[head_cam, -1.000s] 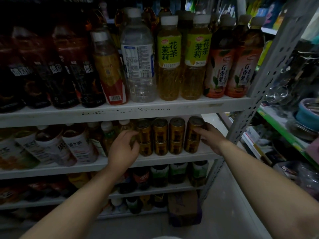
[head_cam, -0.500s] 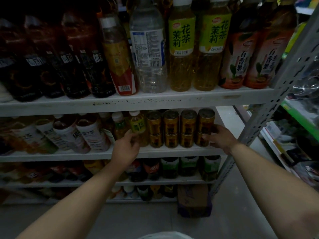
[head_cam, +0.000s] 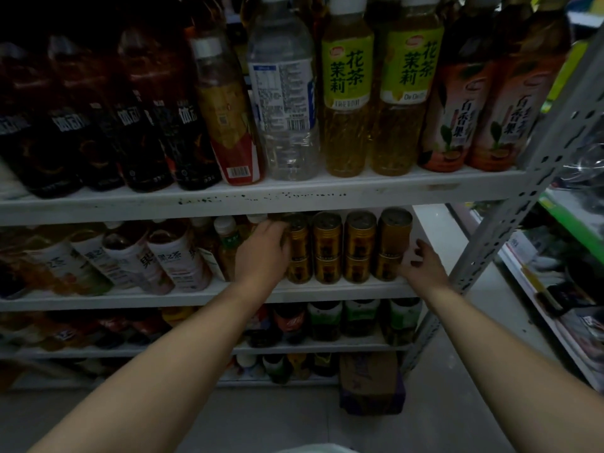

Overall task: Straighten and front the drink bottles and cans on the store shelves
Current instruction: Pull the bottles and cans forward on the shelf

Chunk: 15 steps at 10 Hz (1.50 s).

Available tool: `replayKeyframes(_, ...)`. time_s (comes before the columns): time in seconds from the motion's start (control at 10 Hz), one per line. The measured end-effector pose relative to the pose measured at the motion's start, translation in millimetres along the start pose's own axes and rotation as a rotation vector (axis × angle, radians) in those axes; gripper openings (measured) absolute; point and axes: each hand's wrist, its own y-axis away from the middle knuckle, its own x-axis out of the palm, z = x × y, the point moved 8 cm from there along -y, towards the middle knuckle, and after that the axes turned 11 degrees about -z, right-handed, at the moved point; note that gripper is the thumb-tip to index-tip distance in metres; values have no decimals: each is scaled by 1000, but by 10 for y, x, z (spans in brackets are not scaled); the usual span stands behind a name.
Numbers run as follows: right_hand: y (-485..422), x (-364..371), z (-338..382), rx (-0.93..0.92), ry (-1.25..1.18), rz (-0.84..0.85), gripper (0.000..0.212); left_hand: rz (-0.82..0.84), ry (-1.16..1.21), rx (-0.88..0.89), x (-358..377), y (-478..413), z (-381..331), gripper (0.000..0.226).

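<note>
Gold cans stand in a row, stacked two high, on the second white shelf. My left hand is cupped against the leftmost stack of cans, fingers wrapped over the top can. My right hand rests with spread fingers against the lower can of the rightmost stack. Small green-tea bottles stand just left of my left hand. White-labelled fruit tea bottles lean further left. On the shelf above stand a clear water bottle, two jasmine tea bottles and two passion-fruit tea bottles.
A perforated grey upright frames the rack's right side. Dark bottles fill the upper shelf's left. Lower shelves hold soda bottles. A cardboard box sits on the floor beneath. Another rack of goods stands to the right.
My left hand has moved right from the small green-tea bottle onto the leftmost can stack. My right hand has slid lower on the rightmost stack. The view tilted slightly down.
</note>
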Motion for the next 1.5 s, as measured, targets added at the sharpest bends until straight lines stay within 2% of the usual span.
replayKeyframes(0.1, 296, -269, 50, -68, 75, -410, 46, 9, -70, -6, 36, -163, -96, 28)
replayKeyframes(0.2, 647, -228, 267, -304, 75, -539, 20, 101, -89, 7, 147, -265, -125, 29)
replayKeyframes(0.3, 788, 14, 403, -350, 110, -431, 14, 178, -77, 38, 220, -290, -93, 28)
replayKeyframes(0.4, 877, 414, 485, -407, 229, -206, 16, 198, -97, 61, 252, -264, -38, 25)
replayKeyframes(0.5, 1017, 1023, 441, -300, 261, 139, 32, 206, -97, 89, 254, -244, -27, 26)
replayKeyframes(0.6, 1198, 1517, 435, -144, 216, 334, 51, 234, -80, 116, 229, -234, -30, 26)
replayKeyframes(0.7, 1313, 1812, 491, -37, 169, 388, 63, 268, -102, 112, 220, -255, 13, 28)
replayKeyframes(0.8, 1353, 1957, 508, 75, 114, 341, 51, 306, -137, 144, 239, -263, -2, 30)
replayKeyframes(0.9, 1425, 2088, 512, 159, 65, 315, 53, 331, -148, 185, 252, -279, -7, 27)
replayKeyframes(1.0, 1497, 2195, 491, 223, -58, 339, 79, 347, -149, 228, 263, -281, 3, 25)
replayKeyframes(1.1, 1532, 2350, 458, 236, -58, 383, 89, 358, -126, 261, 270, -273, 22, 25)
replayKeyframes(1.2, 1543, 2435, 426, 261, -143, 335, 83, 356, -107, 310, 260, -268, 35, 28)
replayKeyframes(1.3, 1502, 2364, 394, 274, -235, 258, 68, 360, -62, 354, 245, -245, 29, 31)
replayKeyframes(1.4, 1494, 2365, 333, 314, -236, 285, 77, 347, -33, 369, 232, -231, 39, 32)
replayKeyframes(1.5, 1473, 2350, 369, 305, -196, 323, 99, 317, 0, 380, 200, -220, 45, 34)
